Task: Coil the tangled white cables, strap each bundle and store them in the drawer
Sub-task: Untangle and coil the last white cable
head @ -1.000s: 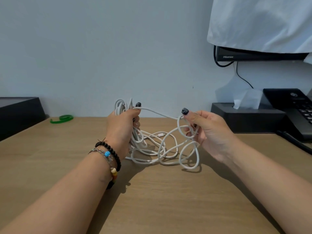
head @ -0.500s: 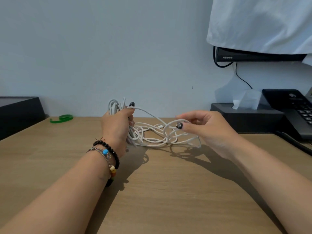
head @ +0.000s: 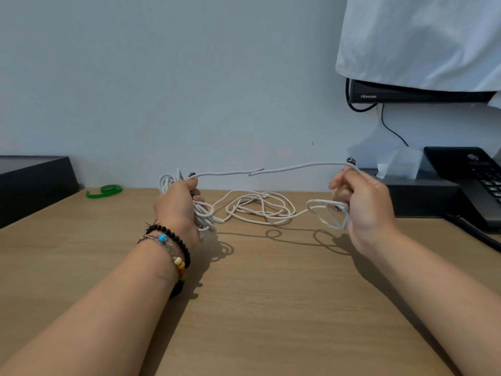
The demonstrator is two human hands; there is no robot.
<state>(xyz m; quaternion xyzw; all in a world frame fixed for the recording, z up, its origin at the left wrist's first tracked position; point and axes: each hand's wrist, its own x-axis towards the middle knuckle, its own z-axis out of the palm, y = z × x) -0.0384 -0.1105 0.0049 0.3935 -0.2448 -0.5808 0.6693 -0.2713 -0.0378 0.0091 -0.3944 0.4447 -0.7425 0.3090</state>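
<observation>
White cables (head: 260, 208) sag in a tangle over the table (head: 257, 308) at mid-frame, the left hand (head: 177, 210) gripping a partly hidden bundle, the right hand (head: 363, 204) clutching a loop.

Pale blue-grey wall (head: 189, 77); wooden desk (head: 271, 308); white cloth (head: 420, 36) draping monitor (head: 406, 94).

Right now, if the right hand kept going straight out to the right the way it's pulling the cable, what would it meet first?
Most likely the dark tissue box, just beyond the right hand, with the black telephone further right. Depth is unclear; the hand may pass in front of the box.
</observation>
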